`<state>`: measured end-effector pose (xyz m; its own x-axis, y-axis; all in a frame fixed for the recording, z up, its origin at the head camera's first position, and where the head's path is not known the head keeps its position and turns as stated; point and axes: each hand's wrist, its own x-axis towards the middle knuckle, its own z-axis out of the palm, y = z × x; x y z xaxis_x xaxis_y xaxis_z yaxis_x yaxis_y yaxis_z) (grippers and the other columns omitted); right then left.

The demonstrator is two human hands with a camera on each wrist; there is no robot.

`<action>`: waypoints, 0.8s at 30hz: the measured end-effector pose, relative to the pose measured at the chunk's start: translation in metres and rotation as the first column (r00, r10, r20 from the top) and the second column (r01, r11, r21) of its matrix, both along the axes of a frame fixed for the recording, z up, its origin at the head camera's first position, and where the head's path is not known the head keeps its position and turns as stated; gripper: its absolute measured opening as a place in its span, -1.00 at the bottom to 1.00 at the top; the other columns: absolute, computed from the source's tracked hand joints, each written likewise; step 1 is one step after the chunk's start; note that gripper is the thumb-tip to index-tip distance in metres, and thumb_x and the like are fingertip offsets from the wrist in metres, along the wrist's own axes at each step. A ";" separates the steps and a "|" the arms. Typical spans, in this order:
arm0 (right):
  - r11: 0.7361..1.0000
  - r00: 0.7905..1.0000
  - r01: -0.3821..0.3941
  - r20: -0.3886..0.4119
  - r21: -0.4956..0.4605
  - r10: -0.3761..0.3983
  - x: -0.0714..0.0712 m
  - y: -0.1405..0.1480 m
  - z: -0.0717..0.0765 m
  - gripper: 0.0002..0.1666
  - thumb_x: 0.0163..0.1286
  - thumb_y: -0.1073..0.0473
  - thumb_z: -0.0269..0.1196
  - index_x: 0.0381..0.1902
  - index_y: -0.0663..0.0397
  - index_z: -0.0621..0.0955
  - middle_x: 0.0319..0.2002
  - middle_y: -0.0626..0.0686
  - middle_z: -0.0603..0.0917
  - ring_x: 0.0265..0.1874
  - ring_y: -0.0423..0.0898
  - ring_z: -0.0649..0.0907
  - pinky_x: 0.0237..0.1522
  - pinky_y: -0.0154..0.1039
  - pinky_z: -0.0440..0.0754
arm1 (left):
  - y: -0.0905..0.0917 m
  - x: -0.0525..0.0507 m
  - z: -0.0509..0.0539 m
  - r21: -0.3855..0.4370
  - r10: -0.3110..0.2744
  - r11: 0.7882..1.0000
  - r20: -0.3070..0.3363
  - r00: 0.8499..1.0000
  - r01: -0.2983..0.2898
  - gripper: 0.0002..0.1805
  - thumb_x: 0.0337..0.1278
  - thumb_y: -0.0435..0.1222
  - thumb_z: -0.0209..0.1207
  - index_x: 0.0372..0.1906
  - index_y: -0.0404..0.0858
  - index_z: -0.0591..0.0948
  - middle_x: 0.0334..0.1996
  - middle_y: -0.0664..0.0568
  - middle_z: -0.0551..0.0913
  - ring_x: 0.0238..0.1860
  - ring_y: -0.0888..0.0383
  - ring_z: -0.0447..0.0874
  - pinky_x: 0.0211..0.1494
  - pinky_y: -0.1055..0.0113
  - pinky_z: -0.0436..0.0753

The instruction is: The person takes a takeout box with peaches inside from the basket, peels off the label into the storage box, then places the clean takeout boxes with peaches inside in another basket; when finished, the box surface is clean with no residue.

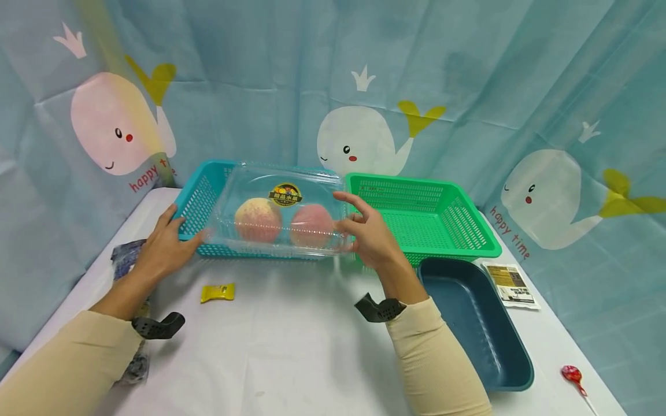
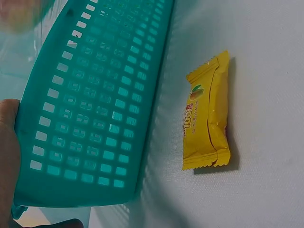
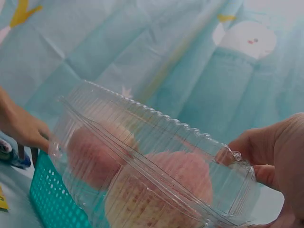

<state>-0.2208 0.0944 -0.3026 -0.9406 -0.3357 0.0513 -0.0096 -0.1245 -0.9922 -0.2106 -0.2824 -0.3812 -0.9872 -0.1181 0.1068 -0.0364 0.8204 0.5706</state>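
The clear box (image 1: pixel 283 215) lies lengthwise left-to-right over the blue basket (image 1: pixel 196 203), right hand (image 1: pixel 370 238) pinching its right end; left hand (image 1: pixel 167 247) apparently grips the basket's corner.

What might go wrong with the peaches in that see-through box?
The right hand holds one end of the clear box, so if its grip slips, that end might drop. The two peaches inside could then roll and bump together. Also, the box is over the blue basket, and in the head view its right end overlaps the green basket's edge, so it might catch on a rim.
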 end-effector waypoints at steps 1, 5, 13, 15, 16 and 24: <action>1.000 1.000 -0.002 -0.003 0.001 0.002 0.005 0.003 0.000 -0.34 0.26 0.39 0.20 0.32 -0.09 0.45 -0.46 0.09 0.34 -0.36 -0.02 0.47 -0.36 0.01 0.68 | 0.000 0.000 0.000 -0.001 0.000 1.000 -0.001 1.000 0.000 -0.01 0.33 0.20 -0.09 0.36 -0.65 0.07 0.49 -0.28 -0.33 0.37 -0.47 -0.12 0.20 -0.44 0.10; 1.000 1.000 0.000 -0.019 0.019 0.000 0.024 0.016 -0.004 -0.31 0.23 0.37 0.21 0.34 -0.05 0.41 -0.45 0.09 0.33 -0.39 -0.03 0.45 -0.51 -0.18 0.57 | 0.001 0.000 0.000 0.003 0.011 1.000 -0.002 1.000 -0.011 0.04 0.29 0.25 -0.09 0.37 -0.64 0.06 0.49 -0.28 -0.33 0.34 -0.50 -0.08 0.18 -0.45 0.12; 1.000 1.000 -0.002 -0.020 0.012 0.002 0.059 0.040 -0.014 -0.29 0.24 0.41 0.19 0.36 0.03 0.37 -0.34 0.16 0.35 -0.42 -0.05 0.46 -0.53 -0.26 0.56 | 0.002 0.001 0.000 0.020 0.015 1.000 0.002 1.000 -0.015 0.06 0.27 0.27 -0.08 0.38 -0.64 0.04 0.49 -0.27 -0.36 0.34 -0.51 -0.12 0.16 -0.47 0.10; 1.000 1.000 -0.009 -0.022 0.005 0.009 0.067 0.045 -0.015 -0.28 0.25 0.42 0.18 0.38 0.05 0.35 -0.30 0.19 0.38 -0.41 -0.02 0.49 -0.43 -0.16 0.64 | 0.002 0.000 -0.001 0.020 0.016 1.000 -0.001 1.000 -0.016 0.06 0.27 0.27 -0.09 0.38 -0.64 0.04 0.49 -0.27 -0.36 0.35 -0.51 -0.12 0.16 -0.47 0.10; 1.000 1.000 -0.012 -0.023 0.003 0.012 0.071 0.048 -0.016 -0.28 0.25 0.42 0.18 0.39 0.06 0.33 -0.26 0.21 0.40 -0.37 0.00 0.52 -0.37 -0.11 0.66 | 0.002 0.000 -0.001 0.022 0.016 1.000 -0.002 1.000 -0.016 0.06 0.27 0.27 -0.09 0.38 -0.64 0.04 0.49 -0.26 -0.36 0.35 -0.51 -0.12 0.16 -0.47 0.10; 0.998 0.999 -0.051 -0.015 -0.023 0.051 0.096 0.066 -0.029 -0.25 0.28 0.47 0.15 0.42 0.17 0.24 -0.08 0.29 0.42 -0.27 0.03 0.56 -0.29 -0.10 0.66 | 0.000 -0.001 -0.003 0.022 0.012 1.000 -0.011 1.000 -0.012 0.06 0.28 0.26 -0.08 0.37 -0.65 0.03 0.50 -0.25 -0.36 0.36 -0.49 -0.13 0.17 -0.46 0.10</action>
